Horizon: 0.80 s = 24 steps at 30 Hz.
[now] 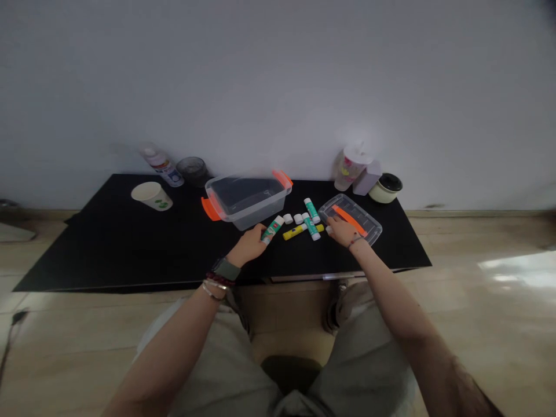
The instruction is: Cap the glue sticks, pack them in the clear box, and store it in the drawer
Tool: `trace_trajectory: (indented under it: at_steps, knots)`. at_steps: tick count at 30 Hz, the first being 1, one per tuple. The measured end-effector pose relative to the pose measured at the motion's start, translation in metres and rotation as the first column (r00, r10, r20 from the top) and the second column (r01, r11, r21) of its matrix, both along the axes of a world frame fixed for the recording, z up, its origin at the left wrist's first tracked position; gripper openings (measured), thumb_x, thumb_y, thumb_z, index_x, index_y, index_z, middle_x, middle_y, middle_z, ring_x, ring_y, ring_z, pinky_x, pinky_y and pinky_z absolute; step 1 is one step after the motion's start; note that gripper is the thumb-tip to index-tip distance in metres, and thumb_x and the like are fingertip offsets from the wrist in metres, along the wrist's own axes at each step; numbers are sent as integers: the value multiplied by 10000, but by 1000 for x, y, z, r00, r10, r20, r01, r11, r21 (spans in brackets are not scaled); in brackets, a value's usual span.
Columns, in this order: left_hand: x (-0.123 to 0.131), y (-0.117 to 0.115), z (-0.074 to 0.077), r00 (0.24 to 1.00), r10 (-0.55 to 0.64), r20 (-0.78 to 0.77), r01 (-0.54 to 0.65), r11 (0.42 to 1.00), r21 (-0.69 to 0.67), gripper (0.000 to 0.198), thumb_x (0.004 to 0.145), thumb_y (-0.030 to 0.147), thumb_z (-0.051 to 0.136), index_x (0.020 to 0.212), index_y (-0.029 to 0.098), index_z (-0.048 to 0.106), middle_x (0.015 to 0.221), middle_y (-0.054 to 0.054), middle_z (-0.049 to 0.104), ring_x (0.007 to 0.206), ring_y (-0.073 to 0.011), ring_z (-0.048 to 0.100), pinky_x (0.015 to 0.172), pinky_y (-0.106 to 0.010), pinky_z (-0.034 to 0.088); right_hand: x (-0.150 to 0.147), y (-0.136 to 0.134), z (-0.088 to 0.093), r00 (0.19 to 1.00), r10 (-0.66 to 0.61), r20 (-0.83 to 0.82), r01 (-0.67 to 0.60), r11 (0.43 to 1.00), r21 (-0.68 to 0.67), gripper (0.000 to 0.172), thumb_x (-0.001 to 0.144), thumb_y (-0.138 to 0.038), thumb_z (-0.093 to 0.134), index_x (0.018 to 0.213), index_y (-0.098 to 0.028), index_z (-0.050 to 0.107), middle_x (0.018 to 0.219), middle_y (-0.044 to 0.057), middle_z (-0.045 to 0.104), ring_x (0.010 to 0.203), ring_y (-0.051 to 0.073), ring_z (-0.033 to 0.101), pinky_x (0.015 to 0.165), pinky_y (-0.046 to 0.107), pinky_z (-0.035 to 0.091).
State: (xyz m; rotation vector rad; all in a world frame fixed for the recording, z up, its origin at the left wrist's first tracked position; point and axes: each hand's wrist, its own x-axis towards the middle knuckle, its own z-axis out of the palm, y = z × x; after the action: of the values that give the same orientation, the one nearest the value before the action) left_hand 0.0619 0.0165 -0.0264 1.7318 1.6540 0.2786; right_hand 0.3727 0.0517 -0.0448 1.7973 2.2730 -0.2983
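Note:
My left hand is closed around a green and white glue stick, its white end pointing up and to the right. My right hand reaches over the clear lid with an orange handle; its fingers are pinched at a small white cap, partly hidden by them. Between the hands lie a green glue stick, another green glue stick resting across a yellow stick, and loose white caps. Behind them stands a clear plastic box with orange latches, without its lid.
On the black table, a paper cup, a spray can and a dark bowl stand at the left. A tumbler, a pale box and a cream pot with a black lid line the back right, near the wall.

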Motion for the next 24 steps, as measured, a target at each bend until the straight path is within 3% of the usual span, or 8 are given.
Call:
trace_trajectory:
  at_steps: [3, 5, 6, 8, 10, 12, 17, 24]
  knots:
    - [4, -5, -1, 884, 84, 460, -16, 989, -149, 301, 908, 399, 601, 1087, 177, 503, 1133, -131, 653, 960, -236, 686, 723, -330, 559, 7, 2, 5, 996, -32, -79, 35, 999, 25, 318, 910, -165, 525, 1217, -130, 598, 1273, 176, 600, 1121, 271, 601, 886, 359, 482]
    - [11, -11, 2, 767, 123, 630, 24, 975, -219, 371, 877, 472, 644, 1068, 187, 501, 1094, -94, 636, 918, -198, 673, 710, -316, 564, 9, 3, 12, 957, -51, -284, 76, 994, 77, 243, 878, -197, 586, 1109, -136, 630, 1172, 148, 642, 1039, 244, 616, 891, 352, 477]
    - [14, -14, 4, 722, 131, 680, 49, 970, -239, 398, 864, 497, 658, 1067, 190, 506, 1065, -77, 629, 898, -181, 663, 714, -311, 563, 9, 3, 17, 894, -57, -445, 110, 990, 92, 223, 864, -242, 623, 1065, -147, 628, 1100, 120, 660, 969, 224, 622, 861, 343, 486]
    - [20, -18, 10, 649, 142, 747, 90, 961, -260, 426, 852, 523, 669, 1070, 192, 515, 1011, -51, 618, 846, -150, 640, 707, -293, 550, 3, 1, 27, 640, -69, -765, 155, 987, 40, 276, 841, -365, 671, 1026, -175, 594, 970, 57, 664, 816, 179, 612, 752, 312, 502]
    - [23, -21, 14, 598, 146, 788, 121, 956, -268, 433, 848, 528, 675, 1069, 190, 520, 977, -38, 612, 793, -127, 618, 683, -269, 530, -8, -4, 36, 346, -112, -932, 103, 991, -81, 352, 824, -455, 688, 1025, -200, 554, 887, 8, 641, 696, 137, 578, 629, 266, 482]
    - [25, -24, 17, 575, 133, 807, 150, 953, -264, 429, 853, 522, 673, 1073, 184, 525, 948, -31, 612, 750, -111, 601, 656, -246, 504, -21, -10, 43, 194, -157, -968, -15, 986, -163, 396, 802, -463, 715, 1048, -212, 532, 832, -22, 618, 636, 111, 550, 564, 231, 448]
    - [27, -27, 19, 585, 50, 809, 215, 953, -214, 421, 879, 541, 635, 1051, 168, 543, 870, -14, 597, 639, -82, 542, 575, -222, 442, -43, -21, 46, 191, -151, -970, -158, 971, -182, 405, 819, -471, 705, 1105, -221, 566, 760, -40, 575, 614, 109, 534, 571, 235, 445]
    - [23, -24, 17, 622, -37, 782, 339, 913, -227, 507, 849, 647, 599, 921, 147, 557, 725, 20, 509, 501, -46, 398, 437, -199, 310, -51, -30, 52, 386, 47, -921, -173, 985, -23, 371, 852, -515, 672, 1057, -205, 674, 759, -10, 548, 647, 126, 469, 621, 252, 387]
